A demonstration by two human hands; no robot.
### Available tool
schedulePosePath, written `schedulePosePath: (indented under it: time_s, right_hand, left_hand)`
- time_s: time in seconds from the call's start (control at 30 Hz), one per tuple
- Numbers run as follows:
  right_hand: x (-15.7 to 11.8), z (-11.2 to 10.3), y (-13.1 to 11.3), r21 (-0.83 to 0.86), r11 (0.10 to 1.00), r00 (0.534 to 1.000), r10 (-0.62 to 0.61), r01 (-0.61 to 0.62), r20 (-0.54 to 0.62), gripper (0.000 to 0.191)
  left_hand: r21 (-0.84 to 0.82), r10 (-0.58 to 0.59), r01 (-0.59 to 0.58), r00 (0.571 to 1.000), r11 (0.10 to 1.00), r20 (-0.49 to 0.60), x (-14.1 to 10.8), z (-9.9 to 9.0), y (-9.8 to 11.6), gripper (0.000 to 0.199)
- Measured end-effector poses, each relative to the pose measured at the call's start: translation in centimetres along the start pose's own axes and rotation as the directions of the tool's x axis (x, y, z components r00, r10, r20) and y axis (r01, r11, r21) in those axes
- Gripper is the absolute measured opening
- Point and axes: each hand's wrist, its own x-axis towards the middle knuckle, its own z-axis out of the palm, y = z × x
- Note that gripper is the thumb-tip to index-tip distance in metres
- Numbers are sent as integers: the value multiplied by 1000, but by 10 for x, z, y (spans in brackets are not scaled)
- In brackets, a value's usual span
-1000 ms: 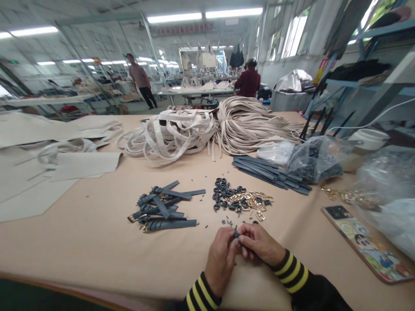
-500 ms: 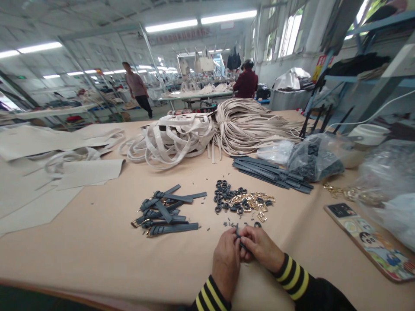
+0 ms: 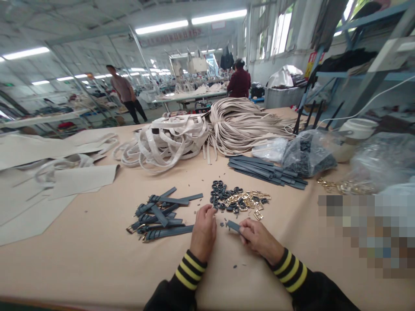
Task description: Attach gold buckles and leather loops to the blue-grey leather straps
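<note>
Risk: straps could skew if left hand, curled, contents unclear from here, brushes them | strip, between the hands, could slip from the closed fingertip pinch of right hand | Materials: straps flat, dark; loops rounded; strip narrow, matte; buckles gold, open-framed

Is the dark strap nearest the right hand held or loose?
Held: the right hand pinches the dark strap, one end sticking out toward the left hand.

Long black sleeves are worn, their cuffs ringed by yellow stripes; the hands are uncovered.
</note>
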Motion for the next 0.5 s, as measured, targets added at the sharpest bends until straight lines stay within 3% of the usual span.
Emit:
schedulePosePath:
  time_s: [0.1,0.2,0.27,0.33,0.4,0.5]
  right_hand:
    - [0,-1,0,-14,1000,996,-15,17,84,28]
    - [1,-3,3,29,1000,992,1,-5,127,33]
    - [1,-3,4,56,998,992,6,-13,125,32]
    - [1,-3,4,69,998,993,-11,3,121,30]
    - [-1,-2,1,74,997,989,-29,19,143,28]
    - [-5,0,-6,35,999,983,-17,11,181,23]
  left_hand:
    - [132,-5,-8,995,991,98,18,7,-19,14]
    - [118,-42,25,989,993,142,24,10,-24,12]
    - [-33,-94,99,986,994,135,23,7,-20,10]
    - [-295,-188,239,964,925,190,17,1,-11,8]
    - [-564,-293,426,903,707,314,8,-4,-2,13]
    - [-763,-391,611,769,211,507,-7,-6,12,17]
